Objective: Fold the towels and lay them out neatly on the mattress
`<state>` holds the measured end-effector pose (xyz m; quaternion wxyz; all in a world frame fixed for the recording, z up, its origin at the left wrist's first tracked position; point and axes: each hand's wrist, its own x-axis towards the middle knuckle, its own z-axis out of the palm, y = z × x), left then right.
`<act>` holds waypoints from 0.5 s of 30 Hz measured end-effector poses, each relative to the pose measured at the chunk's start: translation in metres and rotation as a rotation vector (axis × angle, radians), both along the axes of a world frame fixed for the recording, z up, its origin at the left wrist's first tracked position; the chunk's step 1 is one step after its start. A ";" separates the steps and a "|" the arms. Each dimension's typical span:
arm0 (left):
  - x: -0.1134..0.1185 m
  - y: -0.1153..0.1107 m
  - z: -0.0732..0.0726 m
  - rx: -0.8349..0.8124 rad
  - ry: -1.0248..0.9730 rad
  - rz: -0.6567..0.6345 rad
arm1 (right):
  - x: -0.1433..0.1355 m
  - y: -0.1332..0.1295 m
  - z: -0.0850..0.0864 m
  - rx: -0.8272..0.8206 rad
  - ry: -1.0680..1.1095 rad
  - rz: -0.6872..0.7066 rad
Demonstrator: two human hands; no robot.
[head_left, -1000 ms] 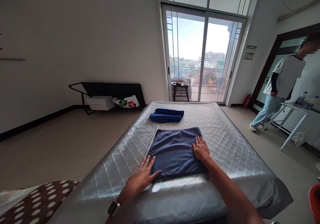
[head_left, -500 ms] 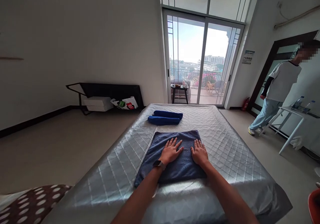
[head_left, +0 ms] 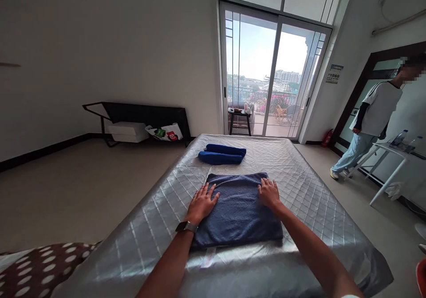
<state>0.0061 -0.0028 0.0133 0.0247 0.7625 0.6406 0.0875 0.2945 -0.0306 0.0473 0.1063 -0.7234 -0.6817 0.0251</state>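
Observation:
A dark blue towel (head_left: 238, 213) lies spread out in a rough rectangle on the silver quilted cover (head_left: 309, 204). My left hand (head_left: 202, 201) rests flat along the towel's left edge, fingers spread, with a watch on the wrist. At the towel's upper right edge lies my right hand (head_left: 269, 192), its fingers stretched out and a little apart. A pale tag pokes out below the towel's near edge. Farther back on the cover are two rolled blue towels (head_left: 221, 156), side by side.
By the left wall stands a black-framed rack (head_left: 143, 111) holding a white box (head_left: 126, 132) and a printed bag. At right a person (head_left: 376, 111) stands near a white table (head_left: 396, 149) with bottles. A polka-dot cloth (head_left: 43, 267) is at lower left. Glass sliding doors (head_left: 249, 67) are ahead.
My left hand has moved left from the towel's middle to its left edge. My right hand has shifted slightly up and right. The towel's left side is now straighter.

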 end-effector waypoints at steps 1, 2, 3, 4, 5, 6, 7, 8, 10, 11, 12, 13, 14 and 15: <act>0.000 0.000 -0.001 0.006 -0.002 0.001 | 0.001 0.008 0.002 -0.006 0.010 0.008; 0.000 0.001 -0.002 0.013 -0.005 0.003 | 0.002 0.015 0.004 -0.026 0.022 0.020; -0.002 0.001 -0.003 0.018 -0.008 0.004 | 0.003 0.022 0.004 -0.055 0.035 0.030; -0.003 0.002 -0.005 0.018 -0.010 0.003 | 0.005 0.027 0.003 -0.084 0.046 0.033; -0.005 0.003 -0.007 0.013 -0.011 0.001 | 0.006 0.030 0.001 -0.107 0.055 0.029; -0.006 0.005 -0.008 0.005 -0.010 -0.002 | 0.006 0.032 -0.001 -0.121 0.063 0.019; -0.008 0.006 -0.009 -0.004 -0.008 -0.005 | 0.007 0.034 -0.004 -0.124 0.069 0.007; -0.010 0.007 -0.009 -0.013 -0.005 -0.006 | 0.007 0.034 -0.007 -0.117 0.072 -0.004; -0.013 0.009 -0.010 -0.030 0.001 -0.001 | 0.006 0.033 -0.012 -0.092 0.075 -0.022; -0.014 0.010 -0.010 -0.036 0.004 0.001 | 0.006 0.033 -0.013 -0.080 0.075 -0.029; -0.015 0.011 -0.010 -0.040 0.007 0.004 | 0.005 0.032 -0.014 -0.071 0.075 -0.034; -0.015 0.011 -0.011 -0.041 0.009 0.008 | 0.005 0.032 -0.015 -0.067 0.076 -0.036; -0.015 0.011 -0.011 -0.037 0.011 0.013 | 0.005 0.032 -0.015 -0.066 0.077 -0.036; -0.015 0.011 -0.011 -0.025 0.011 0.019 | 0.005 0.032 -0.015 -0.068 0.077 -0.033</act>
